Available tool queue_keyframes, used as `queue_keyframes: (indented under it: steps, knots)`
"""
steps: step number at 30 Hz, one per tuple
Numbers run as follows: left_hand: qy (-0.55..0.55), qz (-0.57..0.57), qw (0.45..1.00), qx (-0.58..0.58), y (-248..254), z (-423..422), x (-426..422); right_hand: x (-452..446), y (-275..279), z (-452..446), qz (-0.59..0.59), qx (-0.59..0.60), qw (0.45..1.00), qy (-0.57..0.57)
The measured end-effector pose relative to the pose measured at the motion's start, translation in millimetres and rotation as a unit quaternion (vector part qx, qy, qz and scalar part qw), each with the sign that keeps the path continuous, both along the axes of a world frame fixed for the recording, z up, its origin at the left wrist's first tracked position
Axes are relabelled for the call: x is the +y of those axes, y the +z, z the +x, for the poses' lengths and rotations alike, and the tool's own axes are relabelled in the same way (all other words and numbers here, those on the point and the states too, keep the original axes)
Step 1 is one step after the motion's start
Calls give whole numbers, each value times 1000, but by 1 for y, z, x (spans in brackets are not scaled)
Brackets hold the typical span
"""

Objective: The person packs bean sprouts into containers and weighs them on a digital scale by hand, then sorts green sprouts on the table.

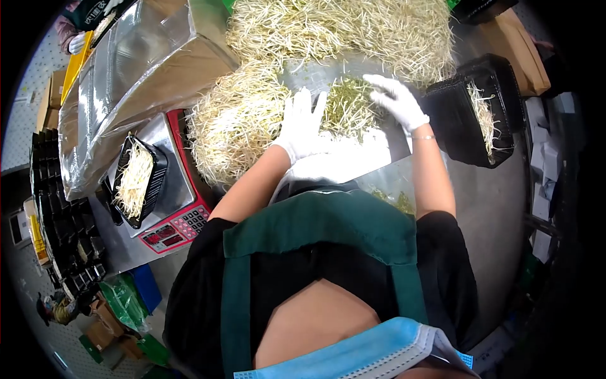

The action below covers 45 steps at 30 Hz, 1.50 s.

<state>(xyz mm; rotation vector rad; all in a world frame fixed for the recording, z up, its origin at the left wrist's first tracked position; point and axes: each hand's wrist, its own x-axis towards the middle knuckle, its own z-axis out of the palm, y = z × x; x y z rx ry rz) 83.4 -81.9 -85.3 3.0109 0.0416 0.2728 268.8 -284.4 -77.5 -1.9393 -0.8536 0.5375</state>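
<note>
Both hands wear white gloves. My left hand (300, 123) lies with its fingers stretched out between a pile of bean sprouts (237, 120) and a smaller heap of greenish sprouts (349, 107). On the heap's other side is my right hand (399, 101), palm side toward it and fingers apart. Neither hand appears to grip anything. A large mound of bean sprouts (341, 28) spreads behind them on the metal table (309, 74).
At left, a black tray of sprouts (136, 180) rests on a red scale (178, 227), beside clear plastic sheeting (145, 82). Stacked black trays (63, 221) stand farther left. A black container (464, 117) with some sprouts is at right. Another person's gloved hand (77, 43) shows top left.
</note>
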Motion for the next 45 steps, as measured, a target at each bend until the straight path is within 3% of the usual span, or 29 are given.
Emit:
queue_keyframes:
  steps: [1,2,4,5,6,8,9,12,13,14,16,18,19,20,22,23,24,26,27,28,29,31,32,34,36,37,39,42,45]
  knots:
    - [-5,15,999,27,-1,5,-1,-12,-7,-10,-70,-127,989,0]
    - [-11,30,998,55,-2,10,-1,-19,2,-28,-114,-139,984,5]
    - [-46,-146,985,82,-11,19,0,-19,17,-56,-168,-233,958,15]
    - [-39,-163,986,2,-31,19,-1,-17,9,-67,-114,-297,948,19]
    - [-41,-165,985,8,-34,19,-5,-11,0,-76,-95,-300,949,-2]
    - [-55,-306,945,-98,-35,23,-15,-1,-20,-79,-21,-233,971,-38]
    - [-60,-318,937,-129,-16,22,-24,4,-14,-83,47,-190,979,-65]
    - [-108,-296,946,-79,19,13,-20,6,9,-80,55,-93,994,-24]
    - [-74,-288,955,20,25,6,-15,6,15,-72,68,-146,987,-7]
    - [-74,-286,955,17,17,2,-8,3,19,-55,42,-254,966,18]
    - [-83,-314,945,-42,-12,-8,1,-6,-4,-16,-13,-256,966,-3]
    - [-80,-341,936,-21,-13,-16,-5,14,-4,-9,-4,-234,971,-43]
    - [-73,-345,936,-24,-16,-16,-10,27,-10,-10,-29,-318,944,-83]
    - [-69,-345,935,-29,-16,-13,-11,31,-18,-4,-26,-319,943,-86]
    - [-77,-355,931,-40,-7,-19,-8,35,-28,7,-105,-218,967,-81]
    - [-79,-369,925,-49,-4,-21,-6,29,-19,0,-65,-196,970,-131]
    - [-81,-368,925,-47,-4,-17,0,11,-17,-5,91,-25,984,-148]
    - [13,-424,905,-25,-10,-12,4,-8,-17,-3,81,32,990,-112]
    - [18,-496,868,13,2,2,1,-13,-14,-1,33,-25,998,-53]
    - [16,-498,867,14,1,17,-5,-12,-15,-5,-3,-86,994,-69]
    - [-28,-367,928,-57,-5,37,-11,-9,-19,-11,-61,-132,986,-84]
    - [-69,-227,962,-131,-15,59,-24,1,-20,-20,-152,-190,966,-91]
    - [-68,-224,964,-129,-22,64,-30,8,-23,-27,-114,-257,953,-110]
    - [-68,-220,965,-127,-20,63,-32,12,-40,-18,-29,-212,968,-132]
    - [-44,-290,955,38,-9,45,-26,10,-26,-19,1,-107,969,-224]
    - [-48,-337,940,-24,-9,32,-24,8,-18,-20,70,-53,976,-201]
    - [-61,-372,926,-16,-5,2,-14,-1,1,-28,149,22,977,-154]
    - [-69,-411,909,-29,-7,-20,-5,-3,0,-24,73,67,984,-149]
    - [-64,-396,915,-43,-13,-23,-9,17,-7,-24,-38,-109,982,-147]
